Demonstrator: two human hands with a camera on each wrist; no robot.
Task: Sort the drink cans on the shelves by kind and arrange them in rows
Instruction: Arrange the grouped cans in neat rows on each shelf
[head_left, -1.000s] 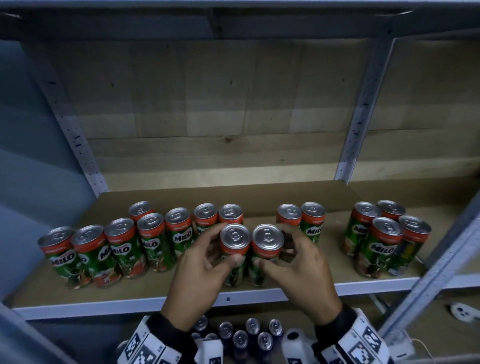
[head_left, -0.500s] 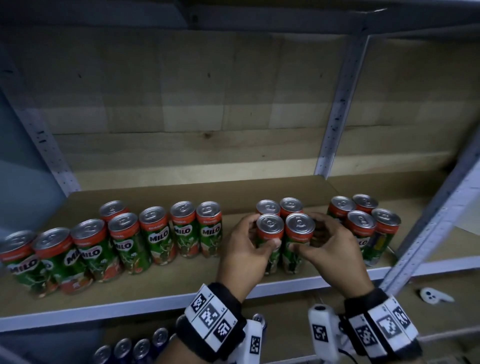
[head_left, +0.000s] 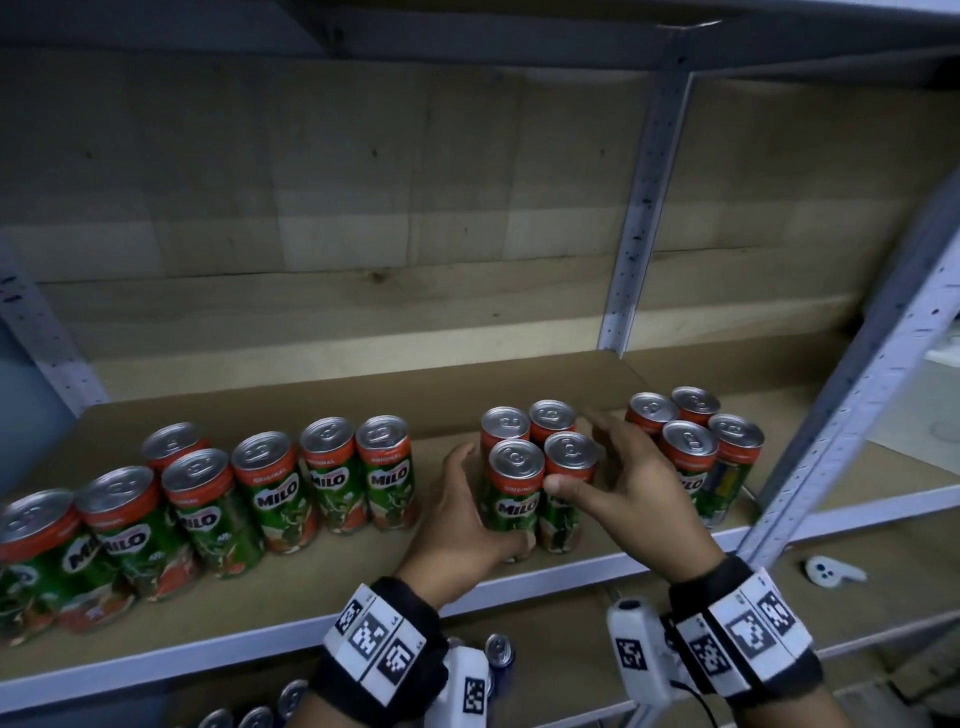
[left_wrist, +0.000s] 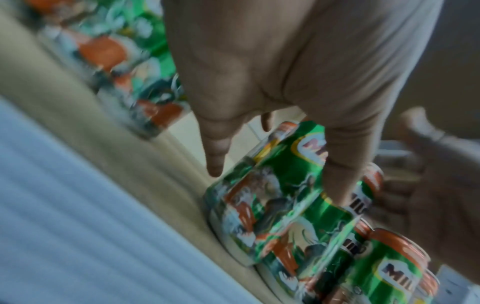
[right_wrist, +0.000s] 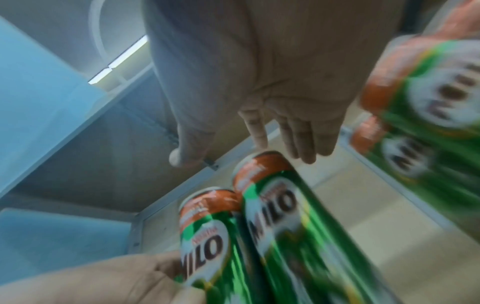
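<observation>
Green and red Milo cans stand on the brown shelf board (head_left: 358, 587). In the middle, four of them form a tight block. My left hand (head_left: 470, 512) grips the front-left can (head_left: 514, 501), thumb curled across its lower front and fingers round its left side. That thumb shows on the same can (left_wrist: 272, 195) in the left wrist view. My right hand (head_left: 610, 462) is spread with straight fingers; only its thumb tip touches the red band of the front-right can (head_left: 569, 470). Seen from the right wrist, the straight fingers (right_wrist: 303, 139) hover above the can tops (right_wrist: 267, 179).
A row of several Milo cans (head_left: 332, 473) runs to the left, and another block of them (head_left: 688, 454) stands close on the right. A grey upright post (head_left: 836, 441) borders the shelf's right front. Blue-topped cans (head_left: 500, 648) sit on the shelf below.
Both hands slid the two front cans rightward until they stood before the back pair. The right hand then uncurled from its can and spread; the left keeps its grip.
</observation>
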